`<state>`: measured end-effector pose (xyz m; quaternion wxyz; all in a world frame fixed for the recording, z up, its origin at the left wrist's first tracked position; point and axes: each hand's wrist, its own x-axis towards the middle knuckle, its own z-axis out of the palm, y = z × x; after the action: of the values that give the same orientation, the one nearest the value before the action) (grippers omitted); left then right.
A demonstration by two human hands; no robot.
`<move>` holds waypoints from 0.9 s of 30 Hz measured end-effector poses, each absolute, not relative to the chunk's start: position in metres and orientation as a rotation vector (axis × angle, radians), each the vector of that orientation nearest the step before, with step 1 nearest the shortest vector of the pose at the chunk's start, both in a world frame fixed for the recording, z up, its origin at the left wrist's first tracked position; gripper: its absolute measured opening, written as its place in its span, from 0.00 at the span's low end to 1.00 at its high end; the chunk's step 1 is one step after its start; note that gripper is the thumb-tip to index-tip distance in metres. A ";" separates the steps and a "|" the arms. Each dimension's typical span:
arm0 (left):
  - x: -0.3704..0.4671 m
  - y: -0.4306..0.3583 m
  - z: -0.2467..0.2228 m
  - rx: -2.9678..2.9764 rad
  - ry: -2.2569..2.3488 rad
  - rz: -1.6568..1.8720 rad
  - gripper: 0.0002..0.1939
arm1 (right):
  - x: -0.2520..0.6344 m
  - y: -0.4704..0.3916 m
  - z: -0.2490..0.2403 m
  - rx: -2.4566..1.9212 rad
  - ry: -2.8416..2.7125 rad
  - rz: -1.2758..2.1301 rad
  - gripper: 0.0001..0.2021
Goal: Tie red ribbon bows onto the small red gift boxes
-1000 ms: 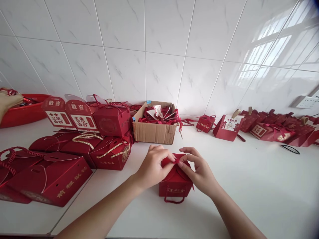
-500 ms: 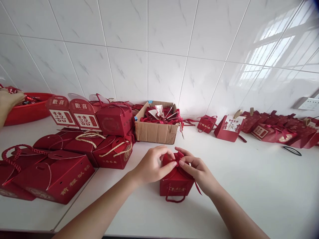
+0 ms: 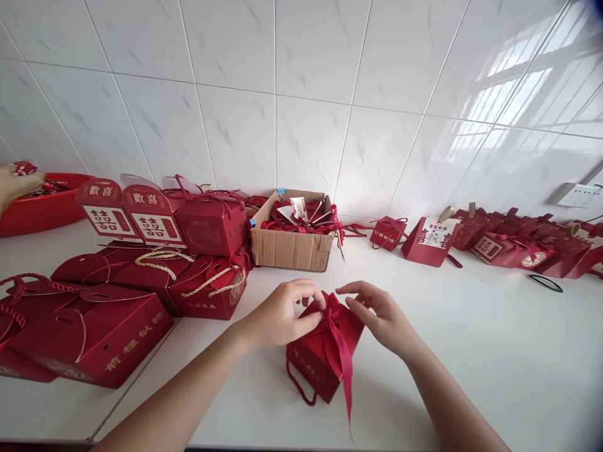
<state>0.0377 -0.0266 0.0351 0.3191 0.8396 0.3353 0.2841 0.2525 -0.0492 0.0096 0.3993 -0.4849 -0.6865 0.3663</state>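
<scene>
A small red gift box stands turned at an angle on the white table, its cord handle hanging at the front left. A red ribbon is tied on its top, one long tail hanging over the near side. My left hand pinches the ribbon at the upper left of the box. My right hand is just right of the ribbon knot, thumb and forefinger apart, holding nothing.
Many red boxes are stacked at the left. Behind the box is a cardboard box of ribbons. Red bags and a black band lie right. A person's hand is over a red basin.
The small box has turned, so its corner faces me, and the ribbon tail now hangs in front. My right hand has let go of the ribbon and opened.
</scene>
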 end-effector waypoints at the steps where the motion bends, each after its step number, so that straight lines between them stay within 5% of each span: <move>1: 0.037 -0.027 0.036 2.210 0.879 0.746 0.04 | 0.253 -0.049 0.010 -1.247 -1.801 0.911 0.12; 9: 0.038 -0.031 0.036 2.216 0.868 0.816 0.06 | 0.259 -0.053 0.016 -1.206 -1.808 0.900 0.10; 14: 0.037 -0.032 0.040 2.192 0.869 0.770 0.06 | 0.282 -0.054 0.022 -0.895 -1.914 1.372 0.21; 22: 0.039 -0.032 0.039 2.108 0.850 0.726 0.06 | 0.305 -0.045 0.023 -0.610 -2.168 1.207 0.32; 27: 0.040 -0.031 0.039 2.102 0.832 0.701 0.04 | 0.284 -0.045 0.032 -0.923 -1.908 1.053 0.19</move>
<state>0.0397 -0.0311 0.0386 0.3777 0.8222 0.3256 0.2744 0.2845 -0.0446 0.0316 0.3780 -0.3609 -0.7465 0.4118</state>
